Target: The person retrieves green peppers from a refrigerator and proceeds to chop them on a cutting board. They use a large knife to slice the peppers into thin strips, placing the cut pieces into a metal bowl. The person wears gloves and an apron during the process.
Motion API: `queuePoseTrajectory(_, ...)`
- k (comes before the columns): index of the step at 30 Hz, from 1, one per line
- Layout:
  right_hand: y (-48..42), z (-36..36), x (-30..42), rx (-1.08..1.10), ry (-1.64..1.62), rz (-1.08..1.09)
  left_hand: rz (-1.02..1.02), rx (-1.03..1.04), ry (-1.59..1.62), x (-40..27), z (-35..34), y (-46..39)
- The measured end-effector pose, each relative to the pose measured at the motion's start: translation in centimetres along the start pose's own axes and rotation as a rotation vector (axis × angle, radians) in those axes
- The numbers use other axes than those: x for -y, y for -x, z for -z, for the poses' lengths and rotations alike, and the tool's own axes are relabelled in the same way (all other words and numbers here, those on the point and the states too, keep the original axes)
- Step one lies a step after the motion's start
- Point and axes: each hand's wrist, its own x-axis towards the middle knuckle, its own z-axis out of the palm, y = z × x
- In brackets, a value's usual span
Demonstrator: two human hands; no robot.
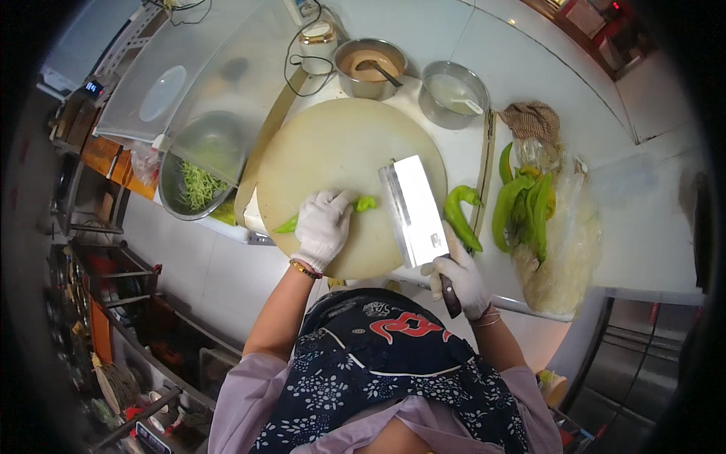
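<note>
My left hand [325,227], in a white knit glove, presses a long green pepper [364,204] onto the round cutting board [340,142]; the pepper shows on both sides of the hand. My right hand [462,278], gloved too, grips the dark handle of a cleaver [413,213]. Its broad blade is over the right part of the board, apart from the pepper. A curved green pepper [462,218] lies just right of the board, near my right hand. Several more green peppers [524,207] rest on a plastic bag [567,261] farther right.
Behind the board stand a metal pot of brown sauce with a ladle [371,91] and a metal pot of cloudy liquid [442,116]. At the left, a metal bowl [170,201] holds shredded green vegetable, partly under a clear plastic cover [227,68]. A striped cloth [532,122] lies at the right.
</note>
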Motion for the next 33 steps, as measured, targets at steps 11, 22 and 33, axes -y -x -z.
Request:
queuePoseTrajectory(11,-0.5,0.4,-4.5,0.038,-0.219,-0.094,-0.043,-0.017,0.009,0.3,-0.1,-0.2)
queuePoseTrajectory(22,-3.9,-2.1,-4.1,0.02,-0.029,0.027,-0.045,0.017,0.058,0.7,0.2,-0.2)
queuePoseTrajectory(33,-2.8,-3.1,-3.9,0.068,-0.048,-0.02,-0.001,-0.039,0.202,1.9,-0.3,0.0)
